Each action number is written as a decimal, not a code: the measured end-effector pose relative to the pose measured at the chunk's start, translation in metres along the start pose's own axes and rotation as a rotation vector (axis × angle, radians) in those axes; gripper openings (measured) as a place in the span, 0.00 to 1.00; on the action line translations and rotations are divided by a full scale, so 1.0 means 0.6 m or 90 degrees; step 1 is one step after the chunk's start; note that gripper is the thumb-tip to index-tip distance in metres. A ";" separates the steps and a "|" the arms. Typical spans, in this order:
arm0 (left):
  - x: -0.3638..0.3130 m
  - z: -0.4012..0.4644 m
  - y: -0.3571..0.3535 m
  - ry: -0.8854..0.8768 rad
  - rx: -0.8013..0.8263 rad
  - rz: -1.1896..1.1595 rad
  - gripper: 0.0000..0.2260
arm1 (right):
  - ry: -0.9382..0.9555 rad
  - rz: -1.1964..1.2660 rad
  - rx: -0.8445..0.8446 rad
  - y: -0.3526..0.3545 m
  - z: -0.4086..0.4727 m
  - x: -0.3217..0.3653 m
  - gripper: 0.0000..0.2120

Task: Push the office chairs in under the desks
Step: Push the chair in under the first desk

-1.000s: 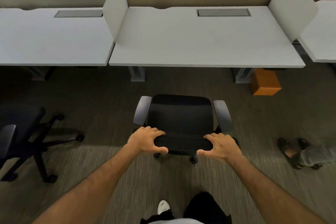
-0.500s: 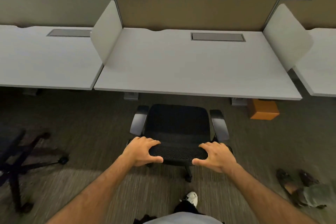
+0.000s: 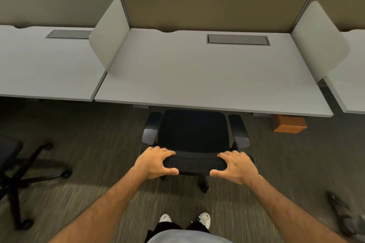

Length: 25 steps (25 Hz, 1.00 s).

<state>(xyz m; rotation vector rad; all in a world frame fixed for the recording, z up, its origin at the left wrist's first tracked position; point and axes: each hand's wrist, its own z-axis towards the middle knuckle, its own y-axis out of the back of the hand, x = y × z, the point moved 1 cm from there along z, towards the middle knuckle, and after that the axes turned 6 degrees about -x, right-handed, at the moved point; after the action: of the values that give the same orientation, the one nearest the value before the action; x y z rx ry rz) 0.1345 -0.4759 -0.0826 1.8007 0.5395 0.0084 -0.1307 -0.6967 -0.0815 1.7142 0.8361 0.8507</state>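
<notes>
A black office chair (image 3: 194, 131) with grey armrests stands in front of the white desk (image 3: 213, 77) labelled 305. The front of its seat reaches the desk's near edge. My left hand (image 3: 156, 162) grips the left end of the mesh backrest top. On the right end of that backrest top, my right hand (image 3: 236, 166) holds in the same way. A second dark chair (image 3: 11, 165) stands out on the carpet at the far left, away from the left desk (image 3: 45, 69).
White side panels (image 3: 108, 35) separate the desks. An orange box (image 3: 289, 124) sits on the floor under the desk's right side. Another person's sandalled foot (image 3: 339, 207) is at the right. My own feet (image 3: 185, 220) are just behind the chair.
I have rolled the chair forward, from open carpet up to the desk's near edge, walking with it. Both hands have kept their grip on the backrest.
</notes>
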 end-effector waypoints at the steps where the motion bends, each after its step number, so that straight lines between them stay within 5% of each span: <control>1: 0.000 0.007 0.002 -0.001 -0.002 0.000 0.44 | -0.001 0.000 -0.003 0.003 0.005 -0.003 0.52; 17: 0.008 0.058 0.006 -0.028 -0.039 0.011 0.45 | -0.008 0.056 0.078 0.048 0.056 -0.027 0.46; 21: 0.036 0.026 0.013 -0.055 -0.128 -0.027 0.37 | 0.008 0.196 0.086 0.082 0.085 0.064 0.34; 25: 0.146 -0.062 0.039 0.038 -0.214 -0.063 0.35 | 0.131 0.198 0.024 0.115 0.138 0.238 0.29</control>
<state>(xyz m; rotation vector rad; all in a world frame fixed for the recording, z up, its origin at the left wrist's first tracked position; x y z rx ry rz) 0.2107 -0.4146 -0.0733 1.4485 0.6293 0.0806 0.0221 -0.6322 -0.0140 1.8401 0.7317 1.2447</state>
